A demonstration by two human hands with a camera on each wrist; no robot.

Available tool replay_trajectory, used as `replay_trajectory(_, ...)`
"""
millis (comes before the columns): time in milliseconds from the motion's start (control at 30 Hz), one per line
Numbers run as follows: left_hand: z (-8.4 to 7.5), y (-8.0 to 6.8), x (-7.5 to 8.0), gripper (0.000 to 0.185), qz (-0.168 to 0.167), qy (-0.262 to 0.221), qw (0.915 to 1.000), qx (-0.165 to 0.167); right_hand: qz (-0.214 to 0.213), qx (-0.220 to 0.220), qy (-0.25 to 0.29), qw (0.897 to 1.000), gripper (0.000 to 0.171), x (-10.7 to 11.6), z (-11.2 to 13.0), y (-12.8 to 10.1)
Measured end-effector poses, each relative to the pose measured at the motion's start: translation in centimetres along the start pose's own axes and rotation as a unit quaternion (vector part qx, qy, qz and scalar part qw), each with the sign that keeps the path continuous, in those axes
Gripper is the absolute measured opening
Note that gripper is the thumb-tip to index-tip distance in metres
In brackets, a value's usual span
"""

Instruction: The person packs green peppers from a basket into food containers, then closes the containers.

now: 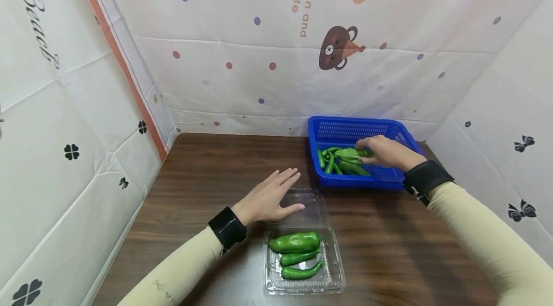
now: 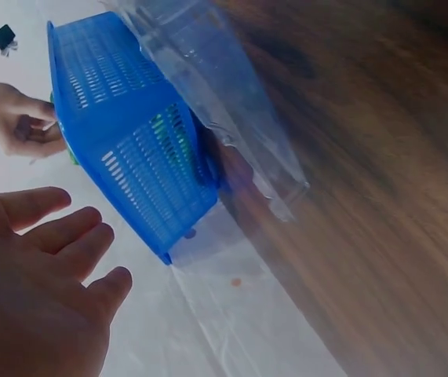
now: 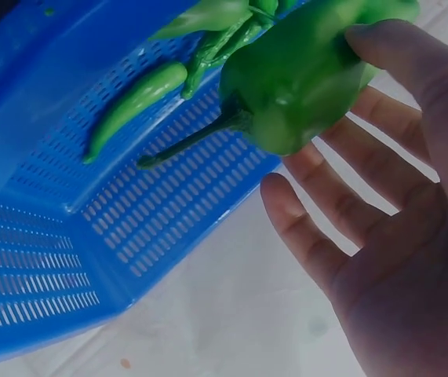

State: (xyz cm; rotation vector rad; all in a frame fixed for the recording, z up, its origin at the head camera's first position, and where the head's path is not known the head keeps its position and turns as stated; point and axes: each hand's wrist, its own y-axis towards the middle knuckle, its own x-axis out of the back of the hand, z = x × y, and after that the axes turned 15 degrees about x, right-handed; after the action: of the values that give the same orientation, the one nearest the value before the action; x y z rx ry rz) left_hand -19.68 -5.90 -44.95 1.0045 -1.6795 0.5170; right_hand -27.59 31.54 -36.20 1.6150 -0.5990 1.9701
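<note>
My right hand (image 1: 384, 151) reaches into the blue basket (image 1: 360, 182) and pinches a large green pepper (image 3: 286, 90) between thumb and fingers, its stem pointing away from the palm. Smaller green chilies (image 1: 330, 163) lie beside it in the basket. With fingers stretched out, my left hand (image 1: 264, 200) hovers at the open lid (image 1: 302, 207) of a clear plastic clamshell box (image 1: 339, 272), holding nothing. Inside the box's base, a wide green pepper (image 1: 295, 242), a slimmer one (image 1: 299, 257) and a curved one (image 1: 301, 271) lie in a row.
Both box and basket stand on a dark wooden table (image 1: 207, 176), the basket at the back right near the wall. Printed white sheeting (image 1: 242, 85) hangs behind the table and along both sides.
</note>
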Motion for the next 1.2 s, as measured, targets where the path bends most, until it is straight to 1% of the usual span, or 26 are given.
replay_trajectory(133, 0.2, -0.8, 0.1, 0.086, 0.009, 0.0, 1.0, 0.004, -0.003, 0.002, 0.006, 1.0, 0.037, -0.2, 0.2, -0.2)
replay_trajectory(300, 0.3, -1.9, 0.5, 0.086, 0.017, -0.005, 0.9998, 0.006, -0.008, 0.014, 0.008, 1.0, 0.033, -0.5, 0.7, -0.4)
replay_trajectory(467, 0.4, -3.1, 0.5, 0.085, 0.004, -0.008, 1.0, -0.004, -0.008, 0.001, 0.001, 1.0, 0.032, -0.5, 1.3, -0.4)
replay_trajectory(667, 0.6, -4.0, 0.5, 0.085, 0.006, -0.006, 1.0, 0.004, -0.003, -0.009, 0.0, 1.0, 0.034, -0.7, 1.8, -0.7)
replay_trajectory(1000, 0.6, -5.2, 0.7, 0.087, 0.003, -0.012, 0.9999, -0.004, -0.017, 0.0, 0.005, 1.0, 0.034, -1.1, 2.6, -1.0)
replay_trajectory(1200, 0.5, -5.9, 0.7, 0.087, -0.012, -0.022, 0.9995, -0.019, -0.031, 0.015, -0.012, 0.999, 0.032, -0.9, 3.2, -1.2)
